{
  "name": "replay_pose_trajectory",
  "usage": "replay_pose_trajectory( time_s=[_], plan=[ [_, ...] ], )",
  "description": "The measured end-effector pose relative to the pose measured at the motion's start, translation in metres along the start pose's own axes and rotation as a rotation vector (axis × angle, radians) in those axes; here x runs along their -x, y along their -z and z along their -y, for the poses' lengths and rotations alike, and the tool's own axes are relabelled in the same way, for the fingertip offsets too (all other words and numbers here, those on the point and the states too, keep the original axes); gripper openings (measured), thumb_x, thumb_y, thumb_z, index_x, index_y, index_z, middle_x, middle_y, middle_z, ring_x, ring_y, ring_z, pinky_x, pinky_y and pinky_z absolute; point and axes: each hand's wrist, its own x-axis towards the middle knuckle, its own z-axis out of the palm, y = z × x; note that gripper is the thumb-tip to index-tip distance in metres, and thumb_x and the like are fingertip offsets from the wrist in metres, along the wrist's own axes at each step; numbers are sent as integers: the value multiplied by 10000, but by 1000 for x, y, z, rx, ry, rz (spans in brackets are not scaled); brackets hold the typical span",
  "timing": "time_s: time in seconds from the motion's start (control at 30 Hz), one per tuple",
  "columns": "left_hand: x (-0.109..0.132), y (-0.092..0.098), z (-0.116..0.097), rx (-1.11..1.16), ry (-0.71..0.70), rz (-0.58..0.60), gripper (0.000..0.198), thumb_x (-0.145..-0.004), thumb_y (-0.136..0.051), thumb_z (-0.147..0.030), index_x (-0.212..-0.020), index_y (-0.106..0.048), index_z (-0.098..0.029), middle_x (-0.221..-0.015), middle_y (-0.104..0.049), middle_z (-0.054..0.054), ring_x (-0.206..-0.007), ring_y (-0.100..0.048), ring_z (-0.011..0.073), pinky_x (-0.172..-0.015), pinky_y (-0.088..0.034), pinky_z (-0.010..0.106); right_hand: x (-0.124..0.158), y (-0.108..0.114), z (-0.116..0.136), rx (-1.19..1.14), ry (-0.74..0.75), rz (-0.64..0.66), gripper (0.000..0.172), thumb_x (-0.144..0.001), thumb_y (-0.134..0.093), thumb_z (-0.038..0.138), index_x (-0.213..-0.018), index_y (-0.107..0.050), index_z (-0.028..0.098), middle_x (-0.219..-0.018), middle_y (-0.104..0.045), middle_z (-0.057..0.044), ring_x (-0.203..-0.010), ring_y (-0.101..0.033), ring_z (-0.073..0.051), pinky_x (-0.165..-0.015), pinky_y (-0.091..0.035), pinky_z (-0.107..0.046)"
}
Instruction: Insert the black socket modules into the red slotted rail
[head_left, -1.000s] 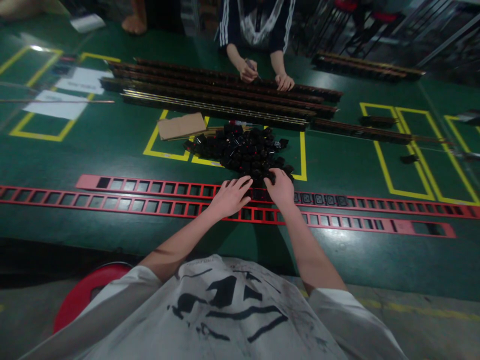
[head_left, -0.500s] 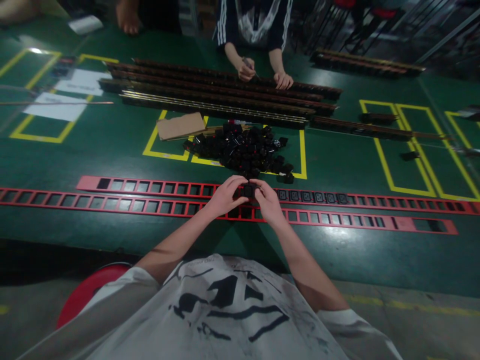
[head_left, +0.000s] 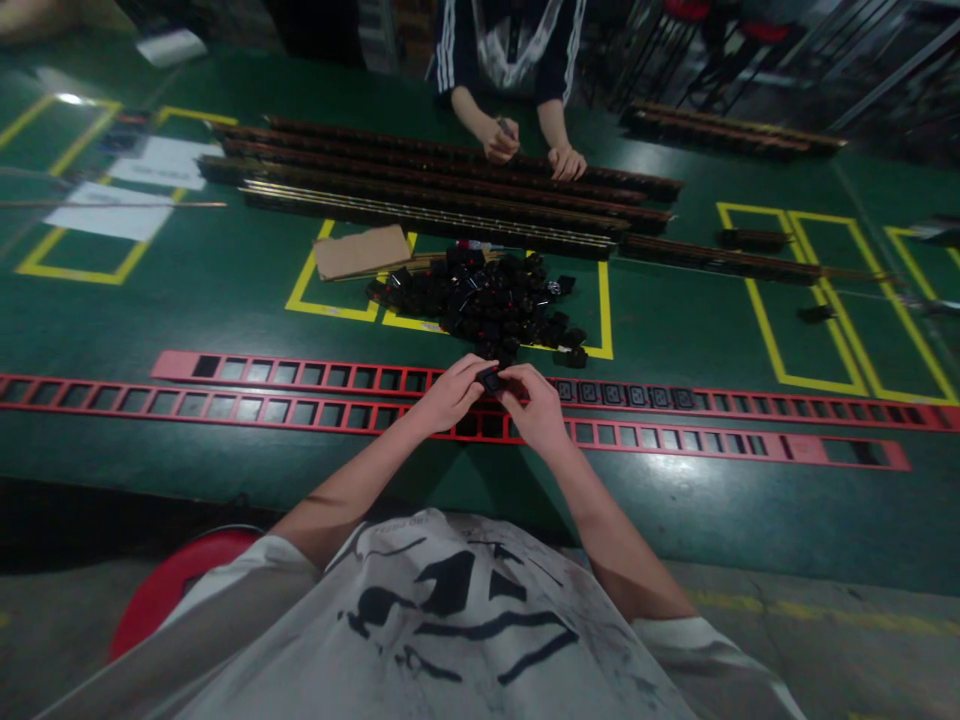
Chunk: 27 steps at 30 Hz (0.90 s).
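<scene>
A small black power socket (head_left: 490, 380) is held between my two hands, tilted, over the red slotted strip. My left hand (head_left: 450, 395) pinches it from the left, thumb in front and fingers behind. From the right, the fingertips of my right hand (head_left: 538, 408) close against its other side. Just right of my right hand, several matching black sockets (head_left: 613, 393) sit in a row in the openings of the far red strip (head_left: 319, 374). A second red strip (head_left: 622, 434) lies parallel, nearer my body. Beyond my fingers is a heap of loose black sockets (head_left: 495, 300).
Long dark rails (head_left: 420, 185) lie across the green table behind the heap. A cardboard piece (head_left: 361, 252) and paper sheets (head_left: 112, 212) are to the left. Across the table, a co-worker's hands (head_left: 501, 140) rest at the rails, one holding a tool. A red stool (head_left: 172, 590) stands at lower left.
The socket has turned and tilted between my fingers and shifted slightly left. My right hand's fingers have changed their hold. Across the table, the co-worker's tool hand has moved a little.
</scene>
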Motion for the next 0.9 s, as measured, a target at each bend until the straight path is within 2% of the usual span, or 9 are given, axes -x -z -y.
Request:
replay_pose_trajectory(
  time_s=[0.13,0.2,0.27,0.33,0.43,0.5,0.63,0.77,0.9],
  plan=[
    [2,2,3,-3,44,34,707,-1001,-468,-622,-1537,-443,-161,-1300,-601,168,-1202,-588,301,-1059,-475,473,2,-1,-2,-11,39,-6,143,-871,-675,212,-999,-612,233,-1206,-665,-113,-1113,-651,-255,-891,-574,-432],
    [2,2,5,20,103,4,772,-975,-507,-650,-1562,-389,-162,-1318,-610,171,-1196,-598,306,-1054,-475,471,2,0,-3,-13,60,29,145,-877,-685,230,-998,-605,241,-1288,-659,-120,-1198,-630,-269,-970,-550,-471],
    [2,2,6,66,176,-41,732,-990,-476,-647,-1535,-399,-164,-1269,-639,155,-1129,-630,281,-1004,-500,439,2,1,-4,-18,66,59,148,-886,-662,208,-1019,-608,244,-1310,-660,-114,-1228,-619,-268,-1014,-530,-485],
    [1,2,6,90,209,-55,642,-1015,-404,-647,-1439,-481,-172,-1212,-659,133,-1077,-647,258,-960,-515,409,1,1,-6,-25,44,68,225,-877,-619,156,-1085,-617,242,-1251,-674,-101,-1155,-645,-250,-986,-548,-463],
    [-1,1,4,83,175,9,583,-1040,-306,-647,-1287,-567,-188,-1187,-667,119,-1088,-646,246,-967,-509,399,0,-2,-10,16,2,99,474,-852,-597,129,-1312,-585,246,-1209,-643,-93,-1073,-647,-233,-961,-569,-445],
    [-2,-1,4,69,172,36,578,-1035,-294,-662,-1251,-553,-192,-1164,-664,117,-1054,-650,235,-945,-517,394,1,-4,-13,68,17,138,592,-862,-592,140,-1437,-530,266,-1282,-592,-104,-1174,-609,-250,-1035,-541,-474],
    [-3,-3,5,49,189,-13,552,-1017,-271,-702,-1149,-488,-212,-1187,-644,141,-1098,-646,250,-953,-524,428,5,-8,-16,129,88,182,610,-912,-562,153,-1503,-492,286,-1427,-517,-128,-1347,-512,-282,-1128,-474,-524],
    [-3,-3,6,38,101,41,447,-1035,-356,-615,-1209,-476,-221,-1348,-605,173,-1293,-567,282,-1091,-457,491,10,-8,-22,238,91,165,587,-971,-492,177,-1553,-432,233,-1402,-571,-167,-1323,-535,-302,-1085,-485,-537],
    [-4,-5,4,-204,82,40,439,-935,-615,-386,-1314,-509,-191,-1342,-580,155,-1258,-524,306,-1087,-448,507,9,-2,-27,365,95,97,497,-1010,-454,217,-1504,-497,180,-1366,-617,-185,-1272,-569,-308,-1052,-468,-522]
  ],
)
